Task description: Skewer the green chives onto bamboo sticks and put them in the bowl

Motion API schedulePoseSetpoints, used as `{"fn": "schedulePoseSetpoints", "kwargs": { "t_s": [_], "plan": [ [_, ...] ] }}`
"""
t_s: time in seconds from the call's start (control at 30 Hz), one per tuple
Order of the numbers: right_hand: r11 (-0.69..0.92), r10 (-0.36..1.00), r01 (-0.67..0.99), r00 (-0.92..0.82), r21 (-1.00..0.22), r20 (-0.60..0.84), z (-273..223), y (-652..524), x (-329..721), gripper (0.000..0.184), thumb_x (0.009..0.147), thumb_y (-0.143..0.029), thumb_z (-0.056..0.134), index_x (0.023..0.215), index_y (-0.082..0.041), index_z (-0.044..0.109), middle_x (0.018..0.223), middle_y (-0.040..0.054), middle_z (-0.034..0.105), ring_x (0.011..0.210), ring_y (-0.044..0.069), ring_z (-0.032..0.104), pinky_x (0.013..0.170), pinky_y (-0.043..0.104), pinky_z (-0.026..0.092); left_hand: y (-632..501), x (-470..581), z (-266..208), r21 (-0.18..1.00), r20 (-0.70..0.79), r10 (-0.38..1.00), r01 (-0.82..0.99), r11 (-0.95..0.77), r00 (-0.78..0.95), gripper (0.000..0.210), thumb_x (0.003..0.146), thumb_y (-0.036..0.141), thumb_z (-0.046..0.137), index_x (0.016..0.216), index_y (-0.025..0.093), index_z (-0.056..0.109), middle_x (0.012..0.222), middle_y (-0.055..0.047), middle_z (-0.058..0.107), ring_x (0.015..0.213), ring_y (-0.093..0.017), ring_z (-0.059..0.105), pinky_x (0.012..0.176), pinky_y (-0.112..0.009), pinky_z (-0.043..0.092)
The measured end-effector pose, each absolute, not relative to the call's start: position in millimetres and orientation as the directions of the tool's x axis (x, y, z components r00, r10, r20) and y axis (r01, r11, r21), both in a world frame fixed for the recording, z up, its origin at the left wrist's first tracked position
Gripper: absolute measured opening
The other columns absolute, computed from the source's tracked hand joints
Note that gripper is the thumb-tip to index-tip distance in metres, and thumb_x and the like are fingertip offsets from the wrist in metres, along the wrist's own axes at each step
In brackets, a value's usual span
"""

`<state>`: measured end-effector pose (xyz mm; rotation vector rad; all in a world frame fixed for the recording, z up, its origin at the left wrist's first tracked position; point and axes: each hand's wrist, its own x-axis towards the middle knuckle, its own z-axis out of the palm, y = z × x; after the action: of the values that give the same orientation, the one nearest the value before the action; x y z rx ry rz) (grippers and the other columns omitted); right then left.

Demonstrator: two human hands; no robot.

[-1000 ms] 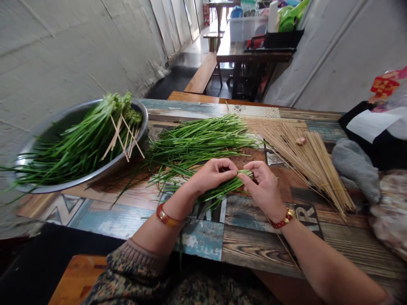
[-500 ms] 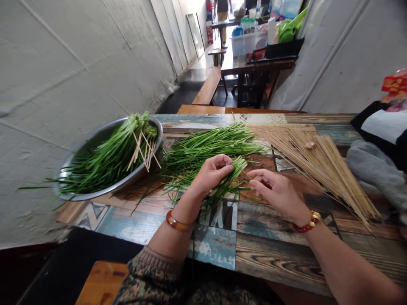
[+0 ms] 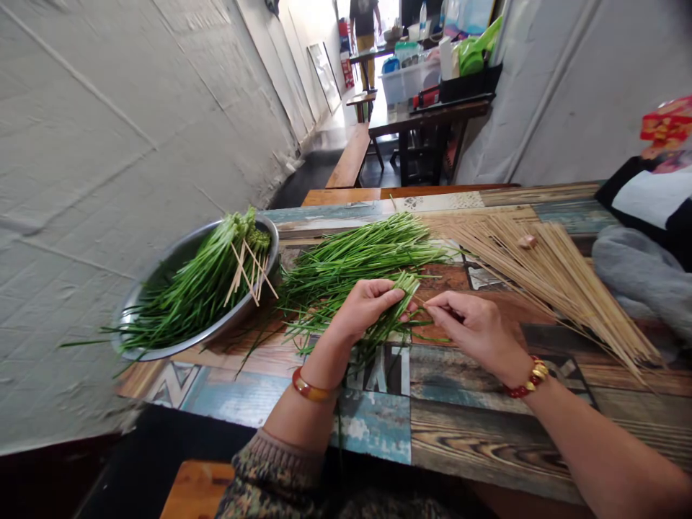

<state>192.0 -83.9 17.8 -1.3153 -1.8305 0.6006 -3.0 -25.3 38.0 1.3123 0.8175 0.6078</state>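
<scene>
My left hand [image 3: 363, 311] is closed around a small bunch of green chives [image 3: 409, 285], its pale cut ends pointing away to the right. Just right of it, my right hand [image 3: 478, 328] pinches a thin wooden skewer [image 3: 420, 301], whose tip reaches the bunch; most of the skewer is hidden. Behind both hands lies a loose pile of chives [image 3: 367, 249]. A metal basin [image 3: 216, 337] on the left holds more chives, bundled, with skewers [image 3: 253, 270] sticking out. To the right, many bare skewers [image 3: 581, 288] are fanned out on the table.
The patchwork wooden table [image 3: 465, 425] bears a small pinkish lump [image 3: 527, 242] on the skewers and a grey plastic bag [image 3: 632, 277] at right. Beyond are a bench [image 3: 349, 158], a table with a plastic box [image 3: 405, 83], and a standing person [image 3: 365, 29].
My right hand has come closer to the bunch, bringing the skewer against the chive ends. The left hand keeps its hold. The whole view has shifted slightly.
</scene>
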Motion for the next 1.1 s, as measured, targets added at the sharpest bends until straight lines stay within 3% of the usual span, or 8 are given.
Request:
{"fn": "schedulePoseSetpoints", "kwargs": {
  "t_s": [0.2, 0.37, 0.5, 0.73, 0.9, 1.0, 1.1],
  "plan": [
    [0.348, 0.936, 0.576, -0.166, -0.74, 0.311, 15.1, -84.4, 190.9, 0.021, 0.09, -0.024, 0.048, 0.074, -0.021, 0.061, 0.068, 0.0002, 0.064, 0.062, 0.014, 0.059, 0.06, 0.025, 0.039, -25.0, 0.7, 36.2, 0.981, -0.194, 0.787, 0.092, 0.173, 0.586, 0.036, 0.078, 0.044, 0.063, 0.071, 0.009, 0.067, 0.067, -0.005, 0.067, 0.052, -0.008, 0.055, 0.054, -0.02, 0.042],
    [0.311, 0.951, 0.507, -0.159, -0.804, 0.267, 16.4, -81.7, 188.0, 0.023, 0.088, -0.023, 0.049, 0.069, -0.021, 0.061, 0.066, 0.0003, 0.065, 0.06, 0.014, 0.058, 0.059, 0.025, 0.04, -29.2, 7.2, 31.9, 0.958, -0.286, 0.746, 0.151, 0.246, 0.601, 0.033, 0.076, 0.043, 0.066, 0.074, 0.01, 0.066, 0.067, -0.004, 0.067, 0.05, -0.008, 0.055, 0.051, -0.02, 0.043],
    [0.243, 0.97, 0.416, -0.129, -0.876, 0.207, 19.4, -79.5, 187.1, 0.022, 0.085, -0.023, 0.051, 0.066, -0.02, 0.06, 0.059, -0.0015, 0.061, 0.053, 0.011, 0.054, 0.053, 0.023, 0.039, -30.2, 9.9, 31.7, 0.962, -0.271, 0.764, 0.168, 0.213, 0.586, 0.031, 0.077, 0.04, 0.066, 0.072, 0.01, 0.066, 0.066, -0.003, 0.065, 0.051, -0.007, 0.055, 0.051, -0.019, 0.043],
    [-0.041, 0.974, 0.13, -0.218, -0.991, -0.069, 15.8, -81.3, 184.3, 0.019, 0.085, -0.035, 0.05, 0.081, -0.018, 0.057, 0.056, -0.0041, 0.058, 0.037, 0.008, 0.05, 0.036, 0.019, 0.036, -24.7, 2.4, 34.4, 0.961, -0.199, 0.782, 0.273, 0.039, 0.591, 0.033, 0.081, 0.041, 0.061, 0.068, 0.01, 0.064, 0.062, -0.001, 0.061, 0.051, -0.006, 0.048, 0.049, -0.018, 0.037],
    [0.102, 0.994, 0.223, -0.062, -0.969, 0.091, 6.6, -79.9, 181.4, 0.023, 0.08, -0.034, 0.06, 0.096, -0.018, 0.055, 0.074, 0.0005, 0.065, 0.058, 0.012, 0.061, 0.051, 0.022, 0.045, -29.3, 8.9, 36.2, 0.918, -0.271, 0.698, 0.397, -0.02, 0.662, 0.037, 0.083, 0.043, 0.056, 0.069, 0.009, 0.064, 0.062, -0.002, 0.062, 0.049, -0.007, 0.049, 0.047, -0.018, 0.035],
    [0.131, 0.99, 0.294, 0.002, -0.947, 0.138, 1.1, -79.4, 177.9, 0.016, 0.084, -0.034, 0.056, 0.087, -0.018, 0.058, 0.07, 0.0003, 0.062, 0.059, 0.012, 0.058, 0.052, 0.022, 0.043, -31.6, 14.9, 34.8, 0.869, -0.203, 0.719, 0.461, -0.181, 0.665, 0.036, 0.081, 0.042, 0.057, 0.068, 0.009, 0.066, 0.061, -0.001, 0.062, 0.053, -0.008, 0.051, 0.05, -0.018, 0.036],
    [0.097, 0.994, 0.294, 0.025, -0.951, 0.109, -3.3, -77.7, 175.6, 0.018, 0.085, -0.033, 0.052, 0.079, -0.018, 0.058, 0.064, -0.001, 0.06, 0.05, 0.01, 0.053, 0.048, 0.022, 0.04, -28.3, 13.2, 31.0, 0.839, -0.097, 0.785, 0.474, -0.265, 0.611, 0.027, 0.079, 0.035, 0.061, 0.082, 0.011, 0.071, 0.077, -0.004, 0.069, 0.068, -0.013, 0.059, 0.062, -0.02, 0.044]
  ]
}}
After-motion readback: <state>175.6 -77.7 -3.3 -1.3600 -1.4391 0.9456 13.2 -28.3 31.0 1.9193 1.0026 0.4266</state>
